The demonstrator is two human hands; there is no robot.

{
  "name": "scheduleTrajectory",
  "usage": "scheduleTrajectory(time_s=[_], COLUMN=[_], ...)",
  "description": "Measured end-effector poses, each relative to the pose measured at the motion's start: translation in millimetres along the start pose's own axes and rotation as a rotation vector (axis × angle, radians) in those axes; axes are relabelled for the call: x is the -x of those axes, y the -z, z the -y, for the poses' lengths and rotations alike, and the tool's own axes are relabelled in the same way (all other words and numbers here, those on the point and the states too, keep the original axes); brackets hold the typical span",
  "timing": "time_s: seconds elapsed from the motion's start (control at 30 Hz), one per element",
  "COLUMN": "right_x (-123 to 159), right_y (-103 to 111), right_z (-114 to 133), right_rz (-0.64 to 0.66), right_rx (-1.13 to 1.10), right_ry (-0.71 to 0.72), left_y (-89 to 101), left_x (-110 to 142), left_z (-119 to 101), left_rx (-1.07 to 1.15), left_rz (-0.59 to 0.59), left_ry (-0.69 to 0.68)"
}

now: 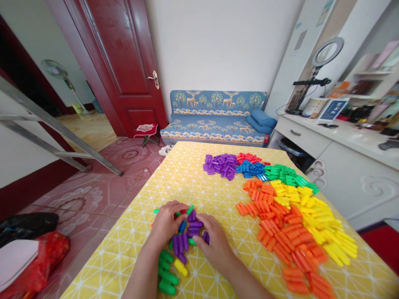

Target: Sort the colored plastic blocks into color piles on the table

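On the yellow patterned table [199,182] lies a joined cluster of plastic tube pieces [183,236], purple in the middle with green and yellow ones at its near end. My left hand [166,222] curls over the cluster's left side, fingers closed on green and red pieces. My right hand [215,241] presses on the cluster's right side, fingertips pinching purple pieces. Sorted heaps lie farther right: purple pieces [221,164], blue pieces [251,169], green pieces [288,174], orange pieces [280,232] and yellow pieces [318,220].
A small red heap [247,158] lies behind the blue one. A blue patterned sofa [218,118] stands past the table's far edge. A white desk [343,153] with a ring light [327,52] is on the right, a dark red door [124,62] at left.
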State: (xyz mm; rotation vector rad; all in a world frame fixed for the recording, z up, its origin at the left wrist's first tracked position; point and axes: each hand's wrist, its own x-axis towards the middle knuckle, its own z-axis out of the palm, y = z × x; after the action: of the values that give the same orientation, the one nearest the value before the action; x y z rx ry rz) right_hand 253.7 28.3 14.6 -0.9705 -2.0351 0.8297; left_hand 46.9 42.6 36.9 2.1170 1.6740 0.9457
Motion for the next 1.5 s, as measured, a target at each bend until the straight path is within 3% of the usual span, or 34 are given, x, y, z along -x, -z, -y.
scheduleTrajectory(time_s=[0.17, 0.33, 0.53, 0.63, 0.8, 0.93, 1.03, 1.13, 1.5], right_x=[-1, 0, -1, -1, -1, -2, -2, -1, -5], right_y=[1, -1, -3, -4, -4, -3, 0, 1, -2], right_z=[1, -1, -4, -3, -5, -6, -4, -1, -3], right_rz=[-0.01, -0.015, -0.036, -0.04, -0.068, -0.218, -0.319, -0.326, -0.371], right_rx=[-0.005, 0.004, 0.013, 0.013, -0.019, -0.116, -0.191, -0.259, -0.557], right_ry=[-0.008, -0.02, -0.01, -0.002, 0.013, 0.008, 0.036, 0.037, -0.23], left_y=[2.2, -2.3, -10.0, -11.0, -12.1, -10.6, -10.7, -14.5, -23.9], left_x=[-1, -3, -5, -7, -8, -4, -1, -1, 1], left_z=[0, -7, -19, -24, -25, -33, -41, -44, -50], left_rx=[0.015, 0.012, -0.235, -0.255, -0.059, 0.292, 0.509, 0.635, 0.483], left_rz=[0.051, 0.007, 0.121, 0.132, 0.034, -0.072, -0.041, 0.033, 0.136], left_ry=[0.011, -0.013, -0.084, -0.084, -0.052, 0.007, 0.098, 0.151, 0.018])
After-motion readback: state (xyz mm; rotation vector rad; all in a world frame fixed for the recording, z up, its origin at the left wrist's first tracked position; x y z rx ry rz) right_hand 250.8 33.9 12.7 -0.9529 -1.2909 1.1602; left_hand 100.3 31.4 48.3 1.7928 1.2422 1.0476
